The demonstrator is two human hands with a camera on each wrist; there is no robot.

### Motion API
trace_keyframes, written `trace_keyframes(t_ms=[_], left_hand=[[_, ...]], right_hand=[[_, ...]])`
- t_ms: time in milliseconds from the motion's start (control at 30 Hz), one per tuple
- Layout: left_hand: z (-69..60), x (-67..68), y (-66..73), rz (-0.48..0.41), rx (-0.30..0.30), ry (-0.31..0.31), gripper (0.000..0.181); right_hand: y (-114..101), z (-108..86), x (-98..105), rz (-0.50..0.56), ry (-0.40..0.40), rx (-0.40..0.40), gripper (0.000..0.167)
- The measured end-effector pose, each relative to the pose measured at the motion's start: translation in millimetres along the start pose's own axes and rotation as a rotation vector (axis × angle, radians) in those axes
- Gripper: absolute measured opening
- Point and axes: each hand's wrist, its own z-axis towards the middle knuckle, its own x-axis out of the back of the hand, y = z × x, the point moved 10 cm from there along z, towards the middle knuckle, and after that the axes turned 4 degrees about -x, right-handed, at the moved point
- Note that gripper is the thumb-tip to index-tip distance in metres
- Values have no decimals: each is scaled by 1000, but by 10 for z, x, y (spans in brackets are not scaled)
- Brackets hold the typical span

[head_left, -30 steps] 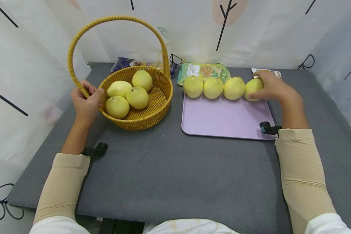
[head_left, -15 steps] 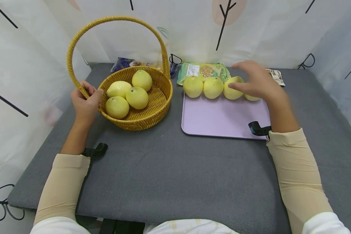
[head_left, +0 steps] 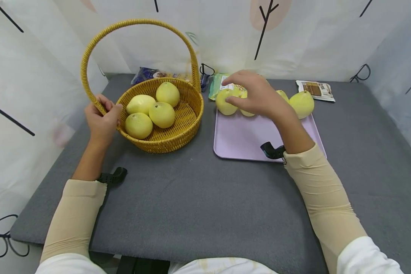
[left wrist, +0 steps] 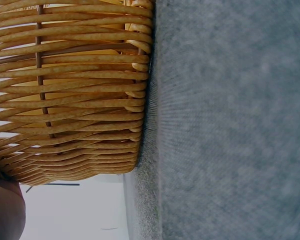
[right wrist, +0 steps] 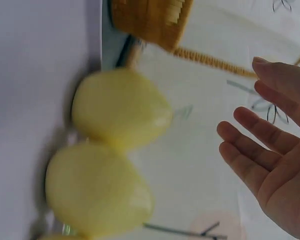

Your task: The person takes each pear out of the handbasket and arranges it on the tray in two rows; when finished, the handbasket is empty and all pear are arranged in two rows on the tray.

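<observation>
My left hand [head_left: 102, 117] grips the base of the handle on a yellow wicker basket [head_left: 171, 144] at the left. Several round, pale yellow fruits [head_left: 161, 115] lie inside; they taper slightly, like pears. The left wrist view shows the basket's woven side [left wrist: 80, 105] close up. My right hand [head_left: 257, 93] hovers with spread, loosely bent fingers and holds nothing. Below it, a row of similar yellow fruits lines the far edge of a lilac tray [head_left: 239, 144]; one fruit [head_left: 301, 104] stands at the right end. The hand and forearm partly hide the middle fruits.
Behind the tray lies a green food packet [head_left: 216, 85], partly hidden by the fruit. A brown and white packet [head_left: 316, 90] is at the back right. A dark blue packet [head_left: 146, 74] lies behind the basket. Grey cloth [head_left: 198, 205] covers the table; a patterned curtain [head_left: 315, 42] hangs behind.
My right hand has released the rightmost fruit on the tray and moved left above the row, its fingers spread. The left hand and the basket stay where they were.
</observation>
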Motion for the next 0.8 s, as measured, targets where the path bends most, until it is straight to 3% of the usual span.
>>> trace_keyframes(t_ms=[267,433,600,800], left_hand=[[4,9,-14,-1,6,6,29],[4,9,4,3,0,10,29],[5,18,-9,7,6,12,29],[13,16,-29,-6,19,7,29]], right_hand=[[-504,361,-463,51,-62,143,32],[-738,563,-869,48,-186,213,37],[-801,700,-1236,-20,-305,212,48],[-789,781,-1451,-53,-372,179,56]])
